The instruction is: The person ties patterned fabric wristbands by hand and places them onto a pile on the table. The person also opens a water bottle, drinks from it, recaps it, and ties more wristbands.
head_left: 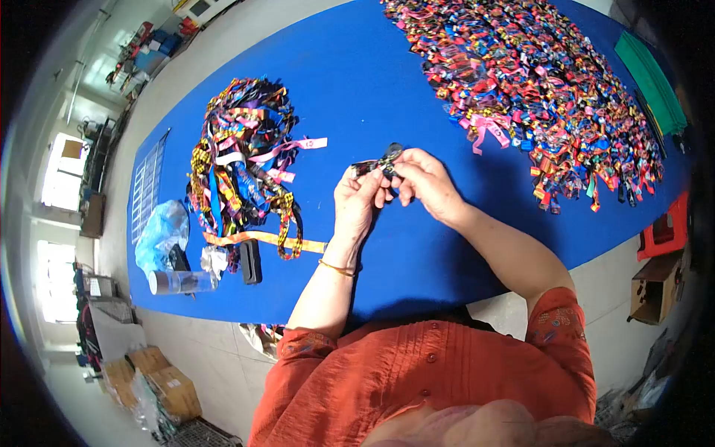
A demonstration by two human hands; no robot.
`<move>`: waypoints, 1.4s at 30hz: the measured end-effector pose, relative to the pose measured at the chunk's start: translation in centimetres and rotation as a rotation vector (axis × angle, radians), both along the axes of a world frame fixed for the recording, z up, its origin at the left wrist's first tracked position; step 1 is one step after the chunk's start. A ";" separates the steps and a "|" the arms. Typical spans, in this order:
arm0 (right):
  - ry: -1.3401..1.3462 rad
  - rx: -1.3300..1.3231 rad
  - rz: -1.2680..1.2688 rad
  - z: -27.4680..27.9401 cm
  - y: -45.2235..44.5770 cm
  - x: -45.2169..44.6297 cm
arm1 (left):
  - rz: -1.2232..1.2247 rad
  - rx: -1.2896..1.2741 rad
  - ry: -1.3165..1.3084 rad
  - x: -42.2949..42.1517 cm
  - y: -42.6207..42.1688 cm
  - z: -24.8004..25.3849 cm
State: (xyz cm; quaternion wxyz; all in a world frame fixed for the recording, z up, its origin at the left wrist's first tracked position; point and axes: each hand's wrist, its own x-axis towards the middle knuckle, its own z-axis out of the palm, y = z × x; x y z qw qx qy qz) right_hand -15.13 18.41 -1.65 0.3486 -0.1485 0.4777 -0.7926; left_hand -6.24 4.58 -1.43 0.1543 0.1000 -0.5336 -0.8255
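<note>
Your left hand and right hand pinch a dark ribbon piece at twelve o'clock from your chest. Likely light, soft and a little slippery, it should hold best by fingertips near its middle.

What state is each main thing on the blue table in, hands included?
Left hand: closed, pinching
Right hand: closed, pinching
Dark strap: bent, held between both hands
Strap heap: tangled, piled up
Orange strap: stretched out
Strap bundles: spread in a dense layer
Bottle: lying on its side
Blue plastic bag: crumpled
Black case: open or shut, cannot tell
</note>
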 end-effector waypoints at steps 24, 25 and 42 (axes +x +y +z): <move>0.115 0.191 -0.029 1.4 4.2 -1.7 | -0.148 -0.026 -0.097 0.0 1.4 1.0; 0.091 0.170 -0.047 1.3 4.3 -2.0 | -0.155 -0.033 -0.101 0.1 1.3 1.1; 0.208 0.200 0.015 2.4 4.6 -1.2 | -0.090 -0.148 -0.055 0.3 2.1 0.4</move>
